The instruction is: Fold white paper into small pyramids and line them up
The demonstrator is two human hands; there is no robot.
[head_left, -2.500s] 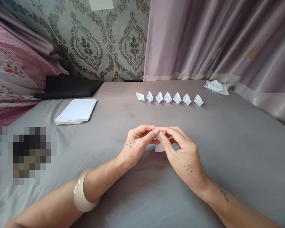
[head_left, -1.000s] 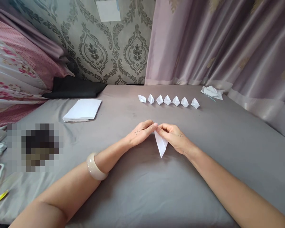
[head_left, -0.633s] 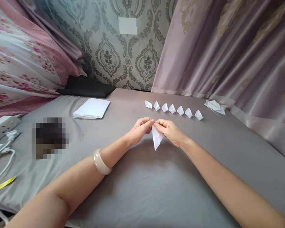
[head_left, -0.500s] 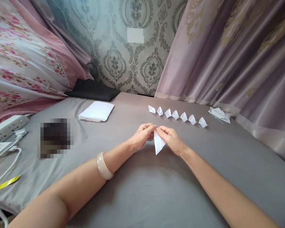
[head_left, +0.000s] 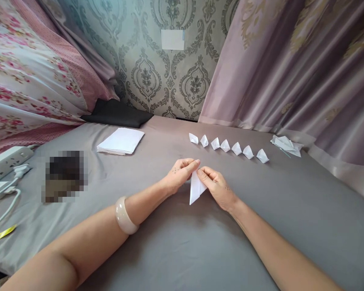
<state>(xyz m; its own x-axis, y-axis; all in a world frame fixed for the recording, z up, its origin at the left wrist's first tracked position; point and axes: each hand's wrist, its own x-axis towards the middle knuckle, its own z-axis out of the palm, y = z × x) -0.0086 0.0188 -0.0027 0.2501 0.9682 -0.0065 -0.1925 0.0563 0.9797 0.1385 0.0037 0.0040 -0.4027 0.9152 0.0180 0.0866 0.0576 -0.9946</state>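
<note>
A folded piece of white paper (head_left: 197,188) hangs between my two hands, its pointed lower end towards me. My left hand (head_left: 182,173) pinches its upper edge between thumb and fingers. On the other side, my right hand (head_left: 216,184) grips the paper with the thumb on top and the fingers curled behind. Part of the paper is hidden by the fingers. Beyond my hands, several small folded paper boats (head_left: 225,145) stand in a row on the grey sheet (head_left: 182,250).
A stack of white paper (head_left: 121,140) lies back left, near a black folded cloth (head_left: 117,112). Loose paper pieces (head_left: 286,144) rest at the back right by the curtain (head_left: 248,81). At the left are a power strip (head_left: 9,161) and a yellow strip (head_left: 1,234).
The folded paper has shifted slightly left and towards me, its tip lower and turned left. Both hands still hold it, with my right hand gripping a little lower. The view has tilted slightly.
</note>
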